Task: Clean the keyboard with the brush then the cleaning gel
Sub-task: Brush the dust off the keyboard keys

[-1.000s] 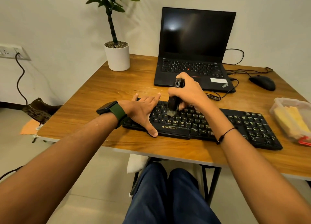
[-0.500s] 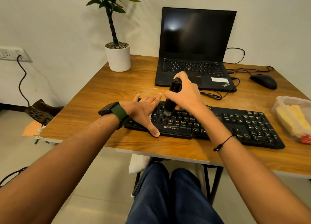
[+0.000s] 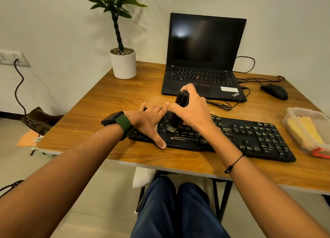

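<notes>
A: What's different from a moment back?

B: The brush has slid toward the person. A second ago its bristles sat on a higher key row; now they touch the lower letter row, just above the spacebar, so the sweep is working down the left part of the keyboard. My guess: brushing is still midway, and the right half looks untouched.

A: And the hands?

B: The right hand is wrapped round the upright black handle, wrist raised, forearm angled in from the lower right. The left hand lies flat with straight fingers on the keyboard's left end, thumb on the front edge, steadying it.

A: The gel?

B: Well to the right of the right hand sits a clear tub holding something yellow, probably the gel, not yet touched.
</notes>
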